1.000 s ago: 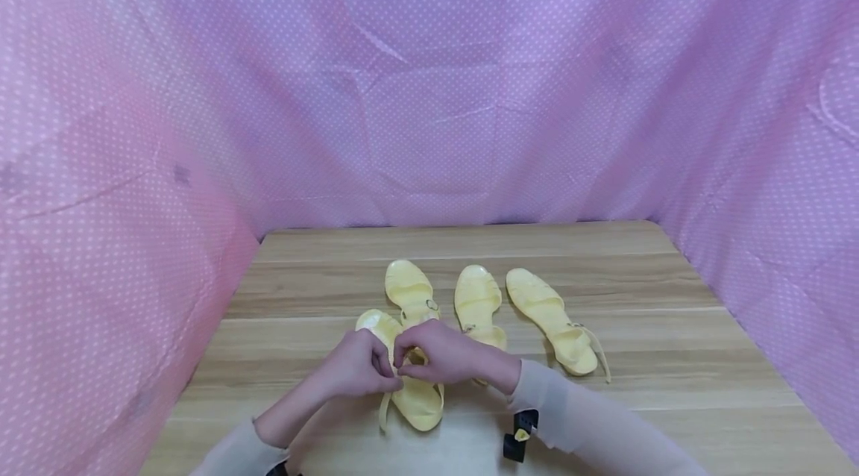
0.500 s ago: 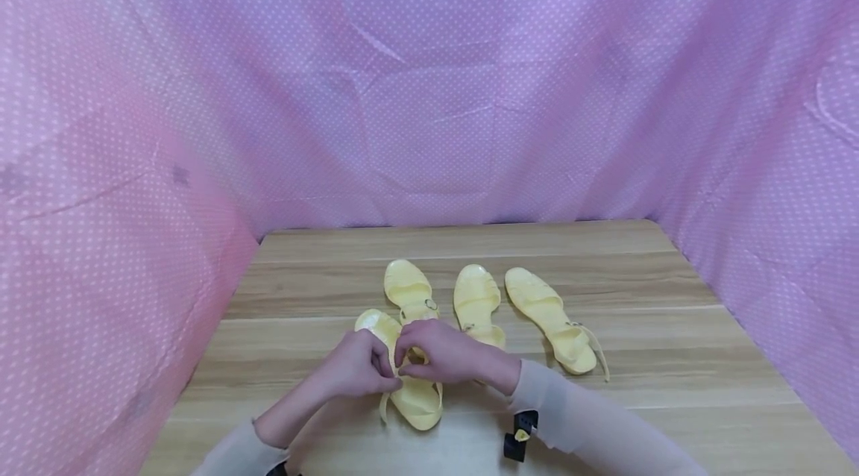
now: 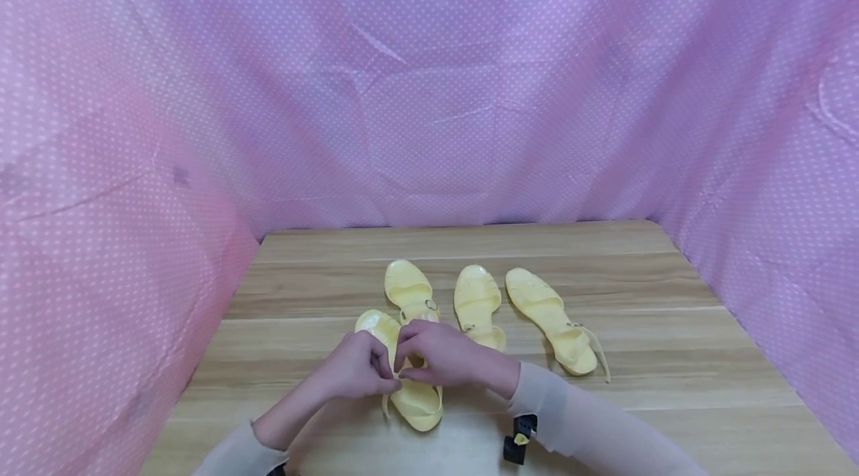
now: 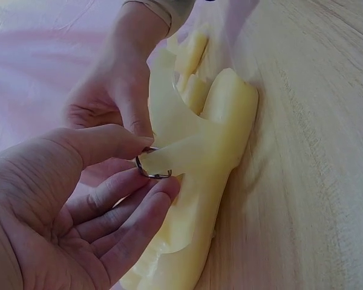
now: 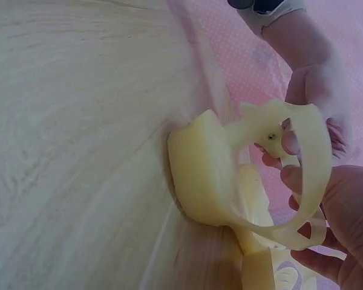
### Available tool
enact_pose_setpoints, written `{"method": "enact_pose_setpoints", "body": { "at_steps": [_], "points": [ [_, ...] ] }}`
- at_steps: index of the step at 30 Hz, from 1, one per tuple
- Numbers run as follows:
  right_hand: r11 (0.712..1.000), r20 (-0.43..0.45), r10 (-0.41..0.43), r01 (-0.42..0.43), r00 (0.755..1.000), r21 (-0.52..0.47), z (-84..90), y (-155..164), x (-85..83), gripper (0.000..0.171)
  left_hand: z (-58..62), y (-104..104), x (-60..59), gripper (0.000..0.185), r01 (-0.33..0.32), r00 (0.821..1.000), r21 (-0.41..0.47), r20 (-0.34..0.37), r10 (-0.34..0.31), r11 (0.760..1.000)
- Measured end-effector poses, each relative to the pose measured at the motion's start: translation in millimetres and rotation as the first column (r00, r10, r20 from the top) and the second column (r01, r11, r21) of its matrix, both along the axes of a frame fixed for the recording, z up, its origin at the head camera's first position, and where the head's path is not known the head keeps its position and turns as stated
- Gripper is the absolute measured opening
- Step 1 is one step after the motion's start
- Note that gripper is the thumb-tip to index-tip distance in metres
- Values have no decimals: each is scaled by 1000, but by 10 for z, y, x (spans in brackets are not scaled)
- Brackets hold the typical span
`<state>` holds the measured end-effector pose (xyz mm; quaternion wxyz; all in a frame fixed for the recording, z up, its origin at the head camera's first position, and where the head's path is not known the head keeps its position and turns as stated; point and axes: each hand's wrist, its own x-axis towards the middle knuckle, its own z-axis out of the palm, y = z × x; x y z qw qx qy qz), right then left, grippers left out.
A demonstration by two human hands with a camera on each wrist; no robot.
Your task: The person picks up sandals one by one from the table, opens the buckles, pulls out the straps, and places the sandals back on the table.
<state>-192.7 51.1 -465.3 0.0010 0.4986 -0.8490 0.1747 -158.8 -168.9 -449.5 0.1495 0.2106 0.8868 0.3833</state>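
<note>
Left fingers [image 4: 112, 188] pinch the buckle [image 4: 155, 176] of the sandal [image 3: 417, 403]; right fingers [image 5: 317, 263], the strap [image 5: 316, 145].
Probably light, pliable strap; grip beside the buckle.

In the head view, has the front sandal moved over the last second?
No: the front sandal shows no visible shift against the table's far edge.

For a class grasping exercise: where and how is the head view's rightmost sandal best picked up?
Likely at the narrow waist, pinched from above and the right: the sandal lies flat, narrows between toe and heel, and has another sandal on its left. Avoid the loose strap.
</note>
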Motion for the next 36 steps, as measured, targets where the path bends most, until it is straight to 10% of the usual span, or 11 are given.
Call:
{"method": "enact_pose_setpoints", "body": {
  "at_steps": [36],
  "points": [
    [990,-35,-87,83,996,-113,-55,39,117,12,14,-21,11,21,22,1000,16,-5,-22,1000]
  ]
}}
